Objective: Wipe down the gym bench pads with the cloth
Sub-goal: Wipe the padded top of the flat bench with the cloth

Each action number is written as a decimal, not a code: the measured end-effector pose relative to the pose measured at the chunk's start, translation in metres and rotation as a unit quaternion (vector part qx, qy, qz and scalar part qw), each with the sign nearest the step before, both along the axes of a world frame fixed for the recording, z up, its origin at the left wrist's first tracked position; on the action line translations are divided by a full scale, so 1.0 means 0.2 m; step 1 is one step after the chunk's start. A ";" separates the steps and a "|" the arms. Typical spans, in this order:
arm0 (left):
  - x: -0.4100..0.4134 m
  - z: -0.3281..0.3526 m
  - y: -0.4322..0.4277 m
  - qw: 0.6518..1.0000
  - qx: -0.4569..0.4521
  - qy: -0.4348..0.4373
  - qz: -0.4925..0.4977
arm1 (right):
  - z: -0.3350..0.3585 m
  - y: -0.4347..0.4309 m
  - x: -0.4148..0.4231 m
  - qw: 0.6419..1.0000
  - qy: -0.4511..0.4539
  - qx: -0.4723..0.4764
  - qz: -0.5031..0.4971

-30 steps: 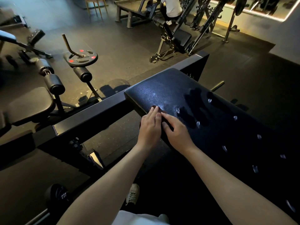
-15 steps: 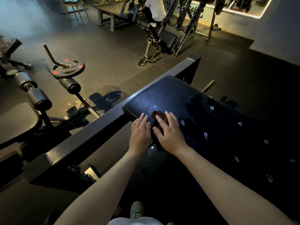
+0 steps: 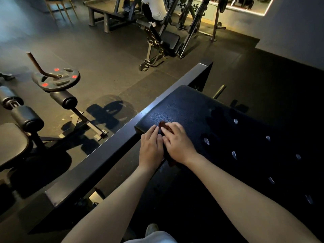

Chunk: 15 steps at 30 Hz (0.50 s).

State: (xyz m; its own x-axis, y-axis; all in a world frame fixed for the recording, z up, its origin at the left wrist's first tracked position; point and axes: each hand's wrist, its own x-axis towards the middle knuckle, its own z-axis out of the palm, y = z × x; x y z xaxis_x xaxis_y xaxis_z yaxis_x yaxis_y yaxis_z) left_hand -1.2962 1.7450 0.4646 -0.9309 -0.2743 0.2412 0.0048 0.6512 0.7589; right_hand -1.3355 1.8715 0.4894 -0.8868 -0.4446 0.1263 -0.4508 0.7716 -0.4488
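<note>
A black padded bench pad runs from the centre toward the lower right, dotted with small pale marks. A dark reddish cloth lies on the pad's near-left corner, mostly covered by my hands. My right hand presses flat on the cloth, and a bit of cloth shows past its fingertips and below its wrist. My left hand lies flat beside it at the pad's edge, fingers straight and touching the right hand.
A dark steel frame beam runs diagonally along the pad's left side. A weight plate on a bar and roller pads stand at left. Farther back a person in white sits on a machine. My shoe shows below.
The view has shifted and both hands now sit a little farther onto the pad's corner. More of the reddish cloth shows beyond the right fingertips than one second ago.
</note>
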 end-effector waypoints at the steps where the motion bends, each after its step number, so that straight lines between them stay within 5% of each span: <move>1: 0.00 0.00 0.00 1.000 -0.012 0.005 -0.008 | 0.00 0.02 -0.02 1.000 0.004 0.006 0.002; 7: 0.04 -0.06 0.00 0.994 -0.099 0.033 -0.029 | 0.03 0.09 -0.11 0.989 0.004 -0.002 -0.147; 15: 0.05 -0.01 0.08 0.997 -0.072 0.029 -0.021 | 0.00 0.17 0.02 0.999 0.022 0.017 -0.046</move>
